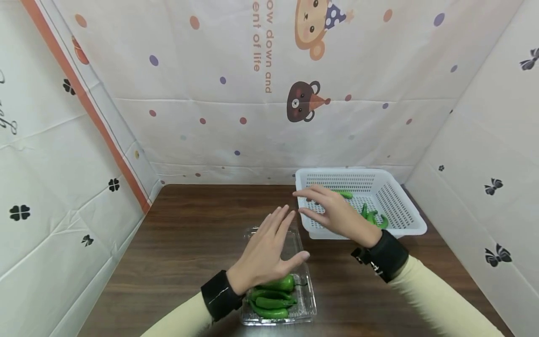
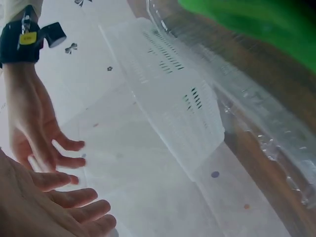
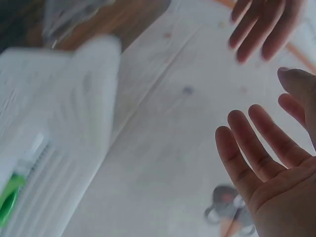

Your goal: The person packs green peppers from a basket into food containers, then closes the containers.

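Note:
My left hand point(image 1: 265, 255) hovers over a clear plastic tray point(image 1: 309, 299), its fingers straight and thumb spread, holding nothing. Several green peppers point(image 1: 273, 303) lie in the near half of that tray, partly covered by the hand. To the right, my right hand point(image 1: 332, 213) is raised in front of a white slotted basket point(image 1: 404, 206), fingers extended and nothing in them. A few more green peppers point(image 1: 370, 216) rest inside the basket, some of them behind the right hand and wrist. In the right wrist view the right palm point(image 3: 286, 197) shows bare.
A dark wooden table point(image 1: 189, 252) carries both containers. The basket stands at the back right, close to the patterned cloth point(image 1: 236, 135) hanging behind. More printed cloth point(image 1: 476, 187) runs along the right side, and another sheet point(image 1: 54, 196) hangs at the left.

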The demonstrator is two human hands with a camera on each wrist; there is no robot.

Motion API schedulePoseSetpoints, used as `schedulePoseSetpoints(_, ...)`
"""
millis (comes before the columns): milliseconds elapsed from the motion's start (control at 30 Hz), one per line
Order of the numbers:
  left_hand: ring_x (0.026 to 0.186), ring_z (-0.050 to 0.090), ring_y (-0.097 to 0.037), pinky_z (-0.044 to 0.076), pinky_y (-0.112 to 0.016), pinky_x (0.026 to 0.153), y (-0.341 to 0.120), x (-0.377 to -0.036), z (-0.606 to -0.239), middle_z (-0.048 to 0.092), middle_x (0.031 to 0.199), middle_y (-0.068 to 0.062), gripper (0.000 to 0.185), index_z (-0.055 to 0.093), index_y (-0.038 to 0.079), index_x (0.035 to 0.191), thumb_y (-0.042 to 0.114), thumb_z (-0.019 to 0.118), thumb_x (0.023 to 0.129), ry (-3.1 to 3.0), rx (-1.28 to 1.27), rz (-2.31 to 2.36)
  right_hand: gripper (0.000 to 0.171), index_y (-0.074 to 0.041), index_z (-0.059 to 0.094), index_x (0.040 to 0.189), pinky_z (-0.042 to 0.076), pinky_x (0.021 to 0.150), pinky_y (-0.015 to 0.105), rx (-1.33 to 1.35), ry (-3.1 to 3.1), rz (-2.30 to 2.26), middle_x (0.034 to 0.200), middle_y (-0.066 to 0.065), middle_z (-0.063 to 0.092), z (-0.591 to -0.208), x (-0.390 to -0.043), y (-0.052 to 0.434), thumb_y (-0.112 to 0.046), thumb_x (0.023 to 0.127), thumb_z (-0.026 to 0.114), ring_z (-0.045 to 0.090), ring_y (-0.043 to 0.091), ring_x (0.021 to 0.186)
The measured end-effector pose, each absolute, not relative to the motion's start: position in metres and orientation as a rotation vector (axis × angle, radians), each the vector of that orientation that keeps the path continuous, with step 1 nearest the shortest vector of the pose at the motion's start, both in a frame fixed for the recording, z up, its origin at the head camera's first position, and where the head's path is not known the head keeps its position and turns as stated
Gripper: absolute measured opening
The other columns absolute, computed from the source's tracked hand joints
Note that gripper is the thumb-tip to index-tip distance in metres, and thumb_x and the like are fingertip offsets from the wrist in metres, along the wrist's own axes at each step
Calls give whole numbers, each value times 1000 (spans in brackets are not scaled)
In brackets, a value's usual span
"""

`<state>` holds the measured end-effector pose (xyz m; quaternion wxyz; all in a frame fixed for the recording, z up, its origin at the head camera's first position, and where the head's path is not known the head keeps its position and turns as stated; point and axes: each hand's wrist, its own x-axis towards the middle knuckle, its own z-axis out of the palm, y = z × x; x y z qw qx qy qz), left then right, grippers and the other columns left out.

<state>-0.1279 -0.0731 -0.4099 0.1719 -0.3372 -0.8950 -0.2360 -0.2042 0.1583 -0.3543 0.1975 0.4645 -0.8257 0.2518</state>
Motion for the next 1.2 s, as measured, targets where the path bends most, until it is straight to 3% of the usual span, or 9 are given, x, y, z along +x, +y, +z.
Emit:
schedulePoseSetpoints(167,156,20,-28,23,-48,125,-62,-140,-407,25,167,-18,91,28,3,161,71,35,101,-2563,-973,-670,45,-5,65,135,56,95,48,1212,-2408,690,130,13,65,-354,-229,175,-13,93,78,65,30,117)
schedulePoseSetpoints(567,153,28,-34,26,-48,124,-34,-167,-404,34,161,-25,75,35,-2,157,53,46,107,-2573,-1037,-484,40,1,65,132,57,88,55,1033,-2619,612,125,22,67,-360,-286,220,-12,95,75,68,39,105)
schedulePoseSetpoints(1200,148,36,-36,29,-47,123,-19,-190,-420,40,157,-26,71,39,-4,154,49,48,107,-2735,-1022,-397,29,7,68,123,56,91,54,905,-2888,484,117,25,69,-404,-339,257,-9,99,68,67,42,105)
